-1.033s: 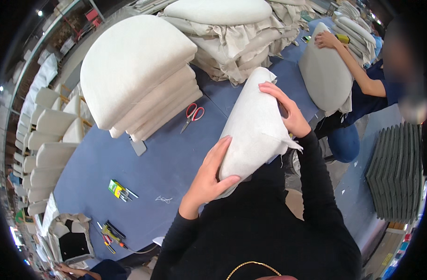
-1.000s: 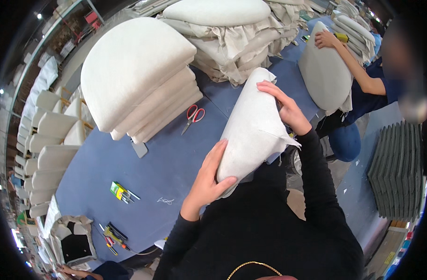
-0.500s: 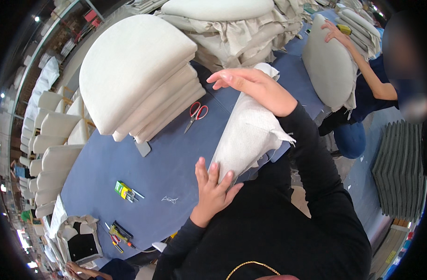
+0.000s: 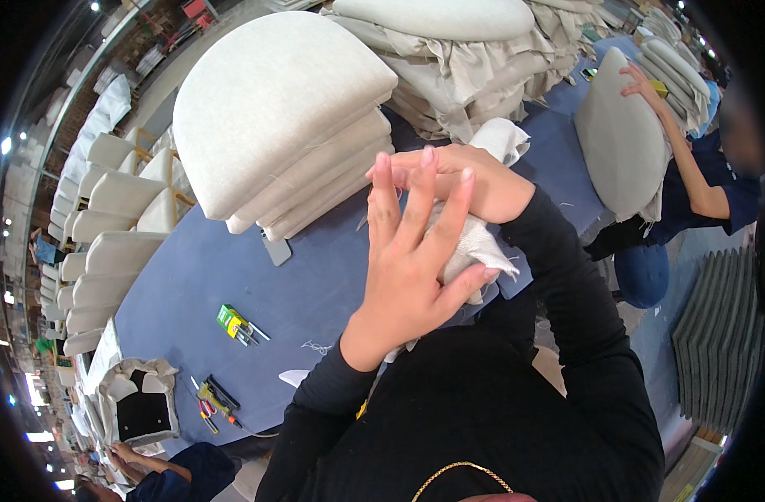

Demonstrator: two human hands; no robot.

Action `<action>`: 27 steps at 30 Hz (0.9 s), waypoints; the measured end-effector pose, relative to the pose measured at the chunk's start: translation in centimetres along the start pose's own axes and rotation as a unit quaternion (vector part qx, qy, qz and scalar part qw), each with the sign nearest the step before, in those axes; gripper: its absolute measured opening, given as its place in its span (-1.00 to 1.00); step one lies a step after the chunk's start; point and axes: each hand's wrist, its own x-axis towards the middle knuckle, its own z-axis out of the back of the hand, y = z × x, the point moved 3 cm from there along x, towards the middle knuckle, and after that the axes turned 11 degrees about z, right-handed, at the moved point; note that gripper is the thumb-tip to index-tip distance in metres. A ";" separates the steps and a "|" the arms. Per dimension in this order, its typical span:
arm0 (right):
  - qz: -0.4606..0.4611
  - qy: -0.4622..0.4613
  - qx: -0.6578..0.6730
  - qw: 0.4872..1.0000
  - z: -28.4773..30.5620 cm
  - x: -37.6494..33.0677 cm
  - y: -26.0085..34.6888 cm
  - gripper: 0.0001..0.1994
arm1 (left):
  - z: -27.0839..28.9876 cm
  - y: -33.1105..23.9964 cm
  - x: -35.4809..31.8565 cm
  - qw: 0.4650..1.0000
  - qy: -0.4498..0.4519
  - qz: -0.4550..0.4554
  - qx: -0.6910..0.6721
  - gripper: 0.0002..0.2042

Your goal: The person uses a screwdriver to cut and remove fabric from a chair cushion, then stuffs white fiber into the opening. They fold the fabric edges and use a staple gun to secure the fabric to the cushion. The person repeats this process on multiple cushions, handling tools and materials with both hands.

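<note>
A cushion in off-white ribbed fabric [image 4: 476, 249] stands in front of me at the table's near edge, a frayed cloth corner hanging from it. Both hands cover much of it. My left hand [image 4: 409, 263] is raised over the cushion with its fingers spread and holds nothing. Behind those fingertips, my right hand [image 4: 483, 182] lies across the upper part of the cushion, fingers stretched out and partly hidden. Whether the two hands touch, I cannot tell.
A stack of off-white padded seats [image 4: 282, 109] stands at the back left of the blue table [image 4: 173, 309]. Nearby lie a grey flat piece [image 4: 276, 251], a green-yellow box [image 4: 232, 321] and tools [image 4: 218, 400]. At right, a co-worker's hand [image 4: 642, 86] touches a cushion [image 4: 614, 138].
My left hand has lifted off the cushion's near end and moved up and forward, in front of my right hand. The scissors are now almost wholly hidden. The view has shifted slightly.
</note>
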 end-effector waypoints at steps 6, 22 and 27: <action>0.120 -0.107 0.082 0.984 -0.6 -0.2 -0.3 -0.49 | 0.8 2.7 1.7 0.958 0.127 -0.020 -0.255 -0.33; 0.050 -0.192 0.175 0.964 -1.4 0.9 -0.7 -0.53 | 0.2 5.0 0.3 0.949 0.068 -0.004 -0.307 -0.60; 0.074 -0.268 0.246 0.929 -1.2 1.1 -1.1 -0.65 | 0.1 5.2 0.0 0.953 0.035 0.031 -0.298 -0.62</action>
